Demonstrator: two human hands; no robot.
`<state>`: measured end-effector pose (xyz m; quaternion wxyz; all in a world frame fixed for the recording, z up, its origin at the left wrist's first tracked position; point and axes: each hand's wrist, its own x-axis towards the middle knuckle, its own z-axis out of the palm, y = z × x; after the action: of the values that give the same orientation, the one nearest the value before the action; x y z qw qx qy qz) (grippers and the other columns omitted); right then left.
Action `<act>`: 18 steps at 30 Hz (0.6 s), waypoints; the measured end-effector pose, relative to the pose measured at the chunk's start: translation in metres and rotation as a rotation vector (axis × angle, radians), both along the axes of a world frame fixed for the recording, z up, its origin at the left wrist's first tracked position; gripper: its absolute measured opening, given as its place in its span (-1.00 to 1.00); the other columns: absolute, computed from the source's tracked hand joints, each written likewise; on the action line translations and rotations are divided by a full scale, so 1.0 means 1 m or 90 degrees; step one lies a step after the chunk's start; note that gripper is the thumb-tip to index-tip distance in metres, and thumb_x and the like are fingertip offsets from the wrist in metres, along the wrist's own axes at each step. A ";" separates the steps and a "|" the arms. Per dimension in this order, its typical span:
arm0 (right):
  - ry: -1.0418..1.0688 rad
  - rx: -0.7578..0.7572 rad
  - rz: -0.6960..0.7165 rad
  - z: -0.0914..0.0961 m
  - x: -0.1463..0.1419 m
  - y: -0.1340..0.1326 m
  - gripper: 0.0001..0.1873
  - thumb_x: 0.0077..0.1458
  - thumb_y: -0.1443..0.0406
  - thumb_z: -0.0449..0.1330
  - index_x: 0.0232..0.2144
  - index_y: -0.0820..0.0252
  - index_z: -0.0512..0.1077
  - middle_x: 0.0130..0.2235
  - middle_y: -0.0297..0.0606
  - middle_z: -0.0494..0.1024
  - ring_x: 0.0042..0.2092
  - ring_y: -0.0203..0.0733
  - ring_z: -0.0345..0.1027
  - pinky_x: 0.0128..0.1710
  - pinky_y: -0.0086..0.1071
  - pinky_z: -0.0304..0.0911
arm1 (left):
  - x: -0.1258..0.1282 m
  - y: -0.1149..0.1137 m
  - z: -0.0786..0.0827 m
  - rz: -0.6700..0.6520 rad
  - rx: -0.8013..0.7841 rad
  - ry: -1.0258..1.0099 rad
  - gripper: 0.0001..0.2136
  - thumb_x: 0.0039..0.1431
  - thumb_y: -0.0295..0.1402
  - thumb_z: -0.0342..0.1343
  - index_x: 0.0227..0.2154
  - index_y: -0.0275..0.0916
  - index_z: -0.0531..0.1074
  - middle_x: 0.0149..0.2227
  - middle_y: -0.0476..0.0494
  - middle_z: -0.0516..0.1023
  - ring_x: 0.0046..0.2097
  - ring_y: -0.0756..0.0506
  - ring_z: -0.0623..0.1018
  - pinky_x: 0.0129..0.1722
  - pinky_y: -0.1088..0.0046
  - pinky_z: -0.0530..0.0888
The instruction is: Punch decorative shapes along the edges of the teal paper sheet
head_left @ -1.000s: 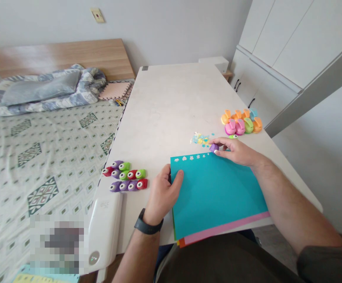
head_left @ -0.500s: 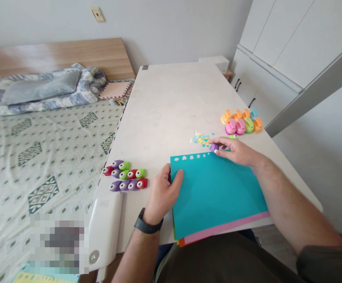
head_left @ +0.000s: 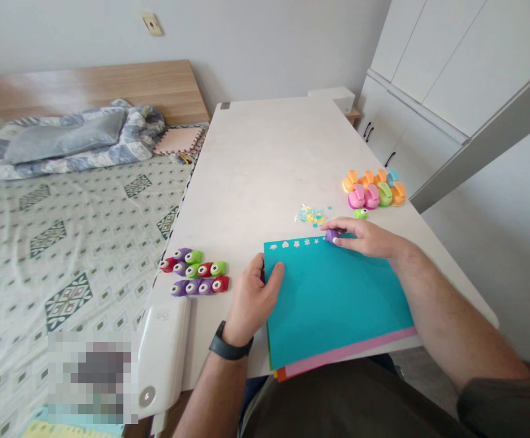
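Observation:
A teal sheet of paper [head_left: 338,298] lies on top of other coloured sheets at the table's near edge. Along its far edge runs a row of small punched shapes, among them a heart, flowers and a star. My left hand [head_left: 258,292] grips the sheet's left edge, thumb on top and fingers beneath. A small purple craft punch [head_left: 331,235] sits at the far edge, just right of the row, held between the thumb and fingers of my right hand [head_left: 360,236]. Yellow, blue and teal paper cut-outs [head_left: 311,215] lie scattered just beyond the sheet.
Several small purple, green and red punches [head_left: 194,271] stand in rows on the left. Larger orange, pink, green and blue punches [head_left: 372,188] are grouped at the right, with a small green punch [head_left: 361,213] before them. A bed [head_left: 86,243] adjoins the white table [head_left: 265,158].
My right hand has brought the purple punch slightly nearer, onto the sheet's far edge. The small green punch behind it shows more fully. My left hand has stayed in place.

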<state>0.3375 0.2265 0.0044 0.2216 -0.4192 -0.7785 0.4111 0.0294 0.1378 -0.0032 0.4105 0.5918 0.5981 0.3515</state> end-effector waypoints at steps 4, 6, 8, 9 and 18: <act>-0.011 0.010 0.012 0.002 -0.001 0.000 -0.51 0.27 0.13 0.23 0.21 0.04 0.49 0.20 -0.16 0.54 0.19 0.06 0.42 0.26 -0.04 0.27 | 0.000 0.000 0.000 0.002 0.003 -0.005 -0.74 0.33 -0.10 0.12 -0.20 -0.20 0.48 -0.39 -0.03 0.52 -0.40 -0.03 0.41 -0.42 0.49 0.30; -0.013 0.018 0.012 0.003 -0.001 0.000 -0.52 0.26 0.13 0.23 0.20 0.03 0.50 0.18 -0.16 0.56 0.18 0.07 0.44 0.25 -0.04 0.28 | 0.000 0.000 0.000 0.003 0.004 -0.008 -0.74 0.33 -0.10 0.12 -0.20 -0.20 0.49 -0.38 -0.03 0.53 -0.40 -0.03 0.41 -0.42 0.49 0.31; -0.018 0.030 0.011 0.003 -0.002 -0.001 -0.52 0.26 0.13 0.23 0.20 0.03 0.50 0.17 -0.16 0.57 0.17 0.06 0.45 0.25 -0.05 0.29 | -0.001 0.000 0.000 0.002 0.004 -0.006 -0.74 0.33 -0.10 0.12 -0.20 -0.20 0.49 -0.37 -0.04 0.53 -0.39 -0.03 0.42 -0.42 0.48 0.32; -0.023 0.034 0.010 0.003 -0.002 -0.001 -0.52 0.26 0.14 0.23 0.20 0.03 0.50 0.17 -0.17 0.57 0.16 0.05 0.45 0.24 -0.06 0.29 | -0.001 0.000 0.000 0.001 0.004 -0.005 -0.74 0.34 -0.10 0.12 -0.20 -0.20 0.49 -0.37 -0.04 0.53 -0.39 -0.04 0.42 -0.41 0.48 0.32; -0.023 -0.014 -0.026 -0.006 -0.003 0.000 -0.45 0.16 0.15 0.33 0.20 0.01 0.49 0.17 -0.20 0.57 0.14 0.06 0.49 0.21 -0.08 0.33 | 0.000 -0.001 0.002 -0.002 0.003 -0.007 -0.75 0.34 -0.11 0.12 -0.19 -0.21 0.48 -0.36 -0.04 0.54 -0.38 -0.04 0.43 -0.40 0.48 0.32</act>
<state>0.3345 0.2266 -0.0014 0.2112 -0.4446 -0.7694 0.4071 0.0295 0.1373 -0.0010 0.4131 0.5914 0.5943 0.3554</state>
